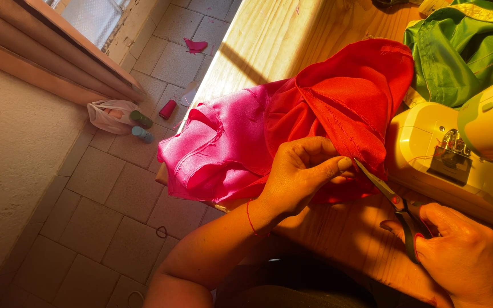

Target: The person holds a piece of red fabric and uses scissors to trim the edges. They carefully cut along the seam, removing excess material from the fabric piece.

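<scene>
Now the scissors (397,208) are gripped in the closed right hand (463,256) at five o'clock, blades slightly parted at the red fabric (343,97). At centre, that cloth's seam is pinched by the left hand (298,171), thumb against fingers (315,149). Pink fabric (218,151) is spread toward nine o'clock on the wooden surface (269,34). A yellow sewing machine (457,154) is seen at three o'clock, green cloth (463,48) at one.

Warm low sunlight, long diagonal shadows, dim wall at left, sharp focus, slight edge distortion
</scene>
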